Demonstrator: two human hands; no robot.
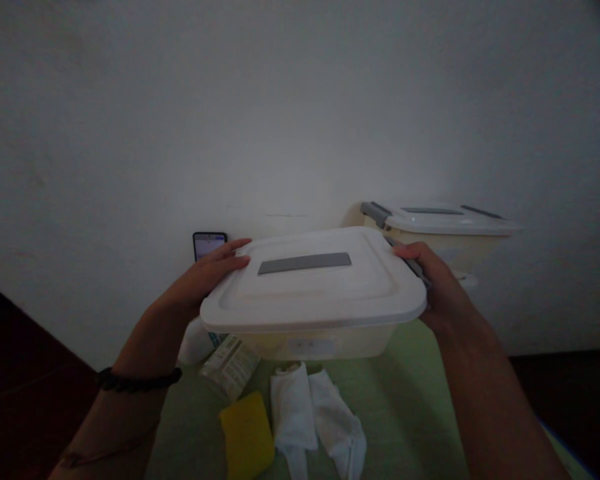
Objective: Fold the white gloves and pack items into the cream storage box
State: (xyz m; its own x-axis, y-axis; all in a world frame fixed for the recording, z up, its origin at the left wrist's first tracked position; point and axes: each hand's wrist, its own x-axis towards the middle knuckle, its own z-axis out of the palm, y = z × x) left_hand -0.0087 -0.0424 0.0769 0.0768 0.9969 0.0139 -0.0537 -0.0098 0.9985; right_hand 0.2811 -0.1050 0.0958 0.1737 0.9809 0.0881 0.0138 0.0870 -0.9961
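Note:
Between my two hands is a storage box with a white lid, a grey strip on top and a translucent body. It hangs slightly tilted above the table. My left hand grips its left side, fingers over the lid's edge. On the opposite side my right hand is closed at the grey latch, with the thumb on top. Below the box lie two white cloth pieces, a yellow cloth or sponge and a clear packet with printing.
A second lidded box with grey latches stands at the back right by the wall. A phone leans on the wall at the back left. A white item, partly hidden, lies left on the green table.

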